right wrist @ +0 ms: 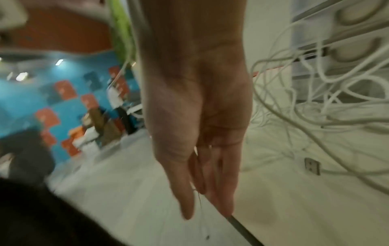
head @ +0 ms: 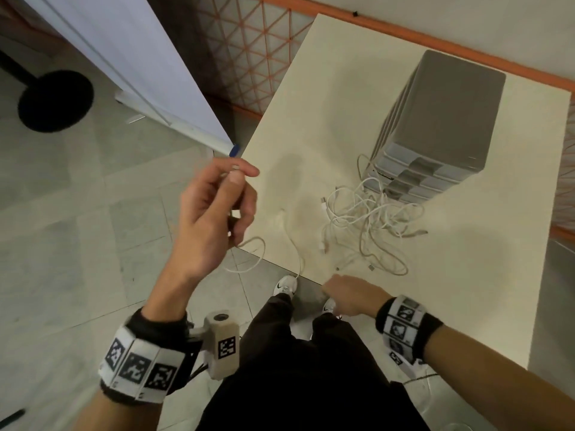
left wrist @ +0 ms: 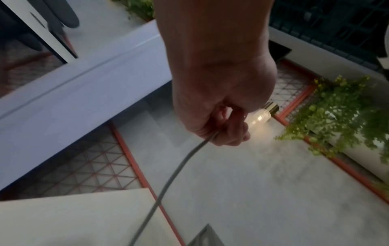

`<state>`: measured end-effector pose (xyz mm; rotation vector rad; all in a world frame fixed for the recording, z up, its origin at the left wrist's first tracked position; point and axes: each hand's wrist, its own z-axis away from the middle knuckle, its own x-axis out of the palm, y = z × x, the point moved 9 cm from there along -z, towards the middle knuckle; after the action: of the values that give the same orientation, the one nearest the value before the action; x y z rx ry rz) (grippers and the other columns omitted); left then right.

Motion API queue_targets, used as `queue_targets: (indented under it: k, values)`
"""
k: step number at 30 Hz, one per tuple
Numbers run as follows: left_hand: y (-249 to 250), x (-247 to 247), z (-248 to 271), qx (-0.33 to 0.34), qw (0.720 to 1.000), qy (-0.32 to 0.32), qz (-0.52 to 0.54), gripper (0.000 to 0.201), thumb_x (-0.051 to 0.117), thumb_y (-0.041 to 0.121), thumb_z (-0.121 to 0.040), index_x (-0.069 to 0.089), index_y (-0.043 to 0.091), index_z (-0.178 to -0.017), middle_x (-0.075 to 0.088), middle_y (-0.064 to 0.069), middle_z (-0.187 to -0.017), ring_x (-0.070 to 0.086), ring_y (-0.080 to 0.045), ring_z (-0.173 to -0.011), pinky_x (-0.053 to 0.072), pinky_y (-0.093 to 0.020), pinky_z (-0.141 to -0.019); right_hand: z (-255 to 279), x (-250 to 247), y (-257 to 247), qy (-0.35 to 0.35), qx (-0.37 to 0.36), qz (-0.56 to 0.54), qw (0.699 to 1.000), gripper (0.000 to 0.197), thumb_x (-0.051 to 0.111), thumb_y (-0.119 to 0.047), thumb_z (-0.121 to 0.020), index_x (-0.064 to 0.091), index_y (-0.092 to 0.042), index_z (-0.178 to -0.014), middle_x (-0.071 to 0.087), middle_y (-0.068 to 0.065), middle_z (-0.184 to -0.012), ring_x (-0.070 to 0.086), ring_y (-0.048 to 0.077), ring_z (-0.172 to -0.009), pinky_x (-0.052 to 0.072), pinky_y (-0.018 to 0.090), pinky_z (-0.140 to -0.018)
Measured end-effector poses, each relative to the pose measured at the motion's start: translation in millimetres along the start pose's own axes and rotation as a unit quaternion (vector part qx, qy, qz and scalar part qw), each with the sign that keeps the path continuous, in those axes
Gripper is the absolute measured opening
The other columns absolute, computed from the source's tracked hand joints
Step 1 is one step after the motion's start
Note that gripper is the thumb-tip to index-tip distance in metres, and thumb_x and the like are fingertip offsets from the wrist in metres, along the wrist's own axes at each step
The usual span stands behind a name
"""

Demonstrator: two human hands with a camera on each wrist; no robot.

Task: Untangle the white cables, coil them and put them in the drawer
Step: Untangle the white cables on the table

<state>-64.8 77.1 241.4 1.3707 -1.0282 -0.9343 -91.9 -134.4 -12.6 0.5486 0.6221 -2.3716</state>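
Observation:
A tangle of white cables (head: 367, 225) lies on the cream table (head: 466, 290), right in front of the grey drawer unit (head: 435, 126), whose drawers look closed. My left hand (head: 224, 197) is raised off the table's left edge. It pinches the plug end of one white cable (head: 249, 262) that sags in a loop, crosses the table corner and drops over the near edge. In the left wrist view the cable (left wrist: 179, 168) leaves my curled fingers. My right hand (head: 348, 293) is at the near edge with its fingers (right wrist: 219, 191) straight. A thin strand passes beside them; contact is unclear.
A USB plug (right wrist: 311, 166) lies loose on the table near the tangle (right wrist: 315, 99). A white board (head: 140, 66) leans left of the table, with a black round base (head: 56, 101) on the floor. My legs and white shoes (head: 286, 286) stand below the near edge.

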Motion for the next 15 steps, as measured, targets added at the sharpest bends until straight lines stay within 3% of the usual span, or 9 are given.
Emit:
queue_targets:
  k: [3, 6, 11, 15]
  values:
    - [-23, 29, 2, -0.049, 0.998, -0.046, 0.009, 0.021, 0.040, 0.007, -0.104, 0.059, 0.013, -0.105, 0.053, -0.002, -0.056, 0.031, -0.012, -0.041, 0.026, -0.015, -0.040, -12, -40, 13, 0.114, 0.011, -0.003, 0.993, 0.021, 0.046, -0.010, -0.093, 0.055, -0.004, -0.111, 0.056, 0.016, -0.117, 0.060, 0.036, -0.102, 0.047, 0.039, -0.077]
    - [-41, 55, 2, -0.084, 0.993, -0.083, 0.004, 0.019, 0.046, 0.010, -0.102, 0.063, 0.013, -0.110, 0.063, 0.001, -0.066, 0.033, -0.013, -0.045, 0.027, -0.019, -0.041, -26, -70, 22, 0.250, -0.012, 0.014, 0.968, 0.025, 0.046, 0.003, -0.090, 0.055, -0.004, -0.112, 0.052, 0.012, -0.113, 0.057, 0.033, -0.101, 0.051, 0.043, -0.071]
    - [-46, 74, -4, -0.085, 0.991, -0.101, -0.022, 0.021, 0.041, 0.007, -0.106, 0.055, 0.013, -0.092, 0.063, -0.001, -0.068, 0.034, -0.016, -0.052, 0.029, -0.021, -0.047, -47, -74, 36, 0.309, 0.006, 0.092, 0.947, 0.020, 0.056, 0.005, -0.087, 0.058, -0.005, -0.105, 0.049, 0.014, -0.117, 0.052, 0.032, -0.106, 0.051, 0.040, -0.056]
    - [-52, 66, -7, -0.098, 0.992, -0.065, -0.042, 0.027, 0.033, 0.001, -0.103, 0.045, 0.014, -0.082, 0.046, -0.009, -0.065, 0.036, -0.009, -0.055, 0.030, -0.016, -0.050, -46, -82, 35, 0.375, -0.033, 0.063, 0.924, 0.015, 0.067, 0.003, -0.082, 0.062, -0.006, -0.092, 0.052, 0.014, -0.113, 0.059, 0.031, -0.096, 0.053, 0.036, -0.048]
